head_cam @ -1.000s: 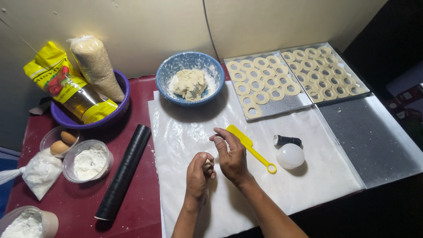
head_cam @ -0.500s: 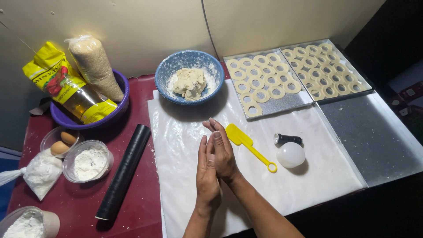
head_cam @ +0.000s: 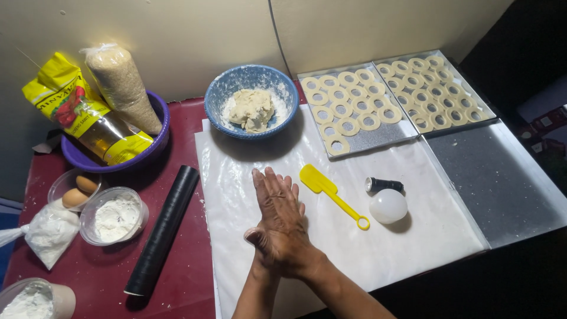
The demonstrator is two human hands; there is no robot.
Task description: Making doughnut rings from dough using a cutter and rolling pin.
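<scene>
Over the white paper sheet (head_cam: 378,248), you are now pressing your left hand (head_cam: 269,251) and right hand (head_cam: 282,218) flat together, no longer cupped apart, likely rolling dough; yellow plastic spatula (head_cam: 332,194) lying at three o'clock.

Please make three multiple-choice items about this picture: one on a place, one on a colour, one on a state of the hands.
1. Where is the black rolling pin?
A. left of the hands
B. on a tray
C. in the bowl

2. What colour is the spatula?
A. red
B. yellow
C. blue

3. How are the left hand and right hand?
A. far apart
B. pressed together, palm to palm
C. holding the spatula

Answers: 1 A, it lies on the red table. 2 B, plainly yellow. 3 B, they meet above the white sheet.
</scene>
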